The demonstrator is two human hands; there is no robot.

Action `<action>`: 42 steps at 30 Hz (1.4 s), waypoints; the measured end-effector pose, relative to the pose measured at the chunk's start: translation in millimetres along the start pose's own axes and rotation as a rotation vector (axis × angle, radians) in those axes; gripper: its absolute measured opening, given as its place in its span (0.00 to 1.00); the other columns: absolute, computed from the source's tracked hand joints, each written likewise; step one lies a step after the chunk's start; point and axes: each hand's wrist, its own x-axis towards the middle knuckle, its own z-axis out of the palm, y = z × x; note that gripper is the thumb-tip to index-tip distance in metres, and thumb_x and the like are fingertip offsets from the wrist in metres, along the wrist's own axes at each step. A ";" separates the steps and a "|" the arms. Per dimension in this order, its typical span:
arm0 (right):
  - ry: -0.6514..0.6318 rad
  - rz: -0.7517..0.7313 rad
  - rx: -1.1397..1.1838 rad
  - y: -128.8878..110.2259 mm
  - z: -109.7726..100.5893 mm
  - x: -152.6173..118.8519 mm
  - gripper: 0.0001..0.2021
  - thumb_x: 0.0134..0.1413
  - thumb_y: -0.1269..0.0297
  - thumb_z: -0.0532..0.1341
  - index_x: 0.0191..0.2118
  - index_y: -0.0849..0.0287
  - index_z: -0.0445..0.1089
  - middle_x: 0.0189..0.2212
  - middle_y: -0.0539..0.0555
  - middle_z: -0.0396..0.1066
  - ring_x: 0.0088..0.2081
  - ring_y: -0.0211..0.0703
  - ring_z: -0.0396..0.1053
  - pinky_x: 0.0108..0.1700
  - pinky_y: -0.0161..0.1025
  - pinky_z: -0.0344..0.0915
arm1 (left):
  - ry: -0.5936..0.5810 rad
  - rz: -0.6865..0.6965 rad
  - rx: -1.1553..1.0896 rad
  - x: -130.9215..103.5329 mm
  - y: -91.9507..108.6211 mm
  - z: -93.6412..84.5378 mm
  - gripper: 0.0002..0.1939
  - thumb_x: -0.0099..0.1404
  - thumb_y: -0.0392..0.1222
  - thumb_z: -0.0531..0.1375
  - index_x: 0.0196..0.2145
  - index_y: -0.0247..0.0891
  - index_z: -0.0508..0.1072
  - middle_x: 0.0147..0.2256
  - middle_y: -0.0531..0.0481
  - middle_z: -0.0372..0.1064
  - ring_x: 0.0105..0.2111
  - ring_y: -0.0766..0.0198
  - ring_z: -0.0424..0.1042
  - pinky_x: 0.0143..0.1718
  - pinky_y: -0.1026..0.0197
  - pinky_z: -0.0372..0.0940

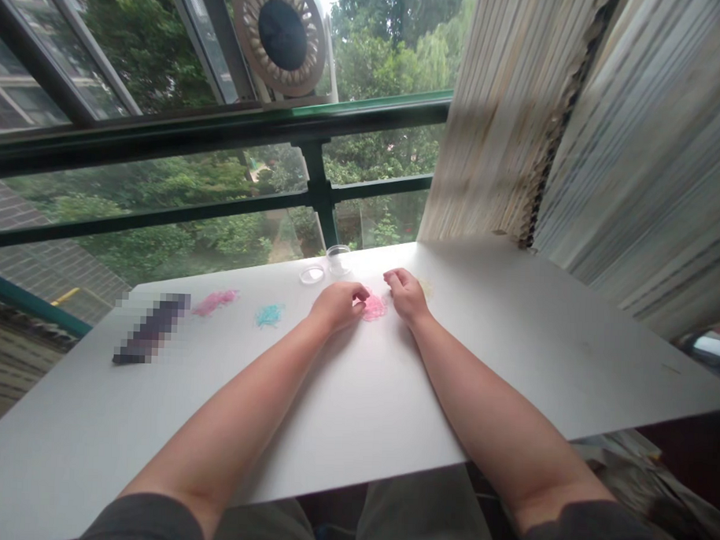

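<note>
A small heap of thin pink bits, perhaps little elastic bands, lies on the white table between my hands. At its left edge is my left hand, fingers bent, with a gap between thumb and fingertips and nothing visible in it. My right hand is just right of the heap, its fingers curled together; whatever they may hold is too small to make out. Partly behind that hand is a pale yellow heap. To the left lie a teal heap and a darker pink heap.
A clear round tub and a clear round lid are at the table's far edge. A dark, pixelated object lies at the left. Behind the table run a green railing and window; a striped curtain hangs at right.
</note>
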 end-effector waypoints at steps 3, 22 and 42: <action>-0.002 0.011 0.013 3.8 1.1 0.4 0.14 0.53 0.55 0.52 0.33 0.59 0.68 0.32 0.52 0.71 0.35 0.42 0.68 0.38 0.38 0.63 | -0.002 0.012 -0.019 -0.6 -2.0 -2.3 0.11 0.54 0.37 0.58 0.35 0.40 0.76 0.34 0.50 0.75 0.33 0.62 0.72 0.36 0.63 0.64; -0.051 -0.012 -0.008 -2.7 -0.6 -3.7 0.07 0.49 0.67 0.54 0.33 0.59 0.67 0.25 0.52 0.75 0.28 0.41 0.71 0.34 0.38 0.66 | 0.057 0.035 -0.137 6.3 4.4 1.2 0.09 0.54 0.35 0.57 0.32 0.40 0.76 0.32 0.51 0.75 0.31 0.63 0.72 0.31 0.65 0.64; -0.207 -0.056 -0.194 -12.8 -0.7 -11.6 0.05 0.44 0.70 0.58 0.29 0.59 0.70 0.26 0.51 0.75 0.28 0.39 0.71 0.32 0.35 0.65 | 0.079 -0.030 -0.263 6.6 -2.4 16.8 0.07 0.54 0.38 0.59 0.33 0.37 0.71 0.31 0.51 0.72 0.30 0.65 0.70 0.32 0.63 0.65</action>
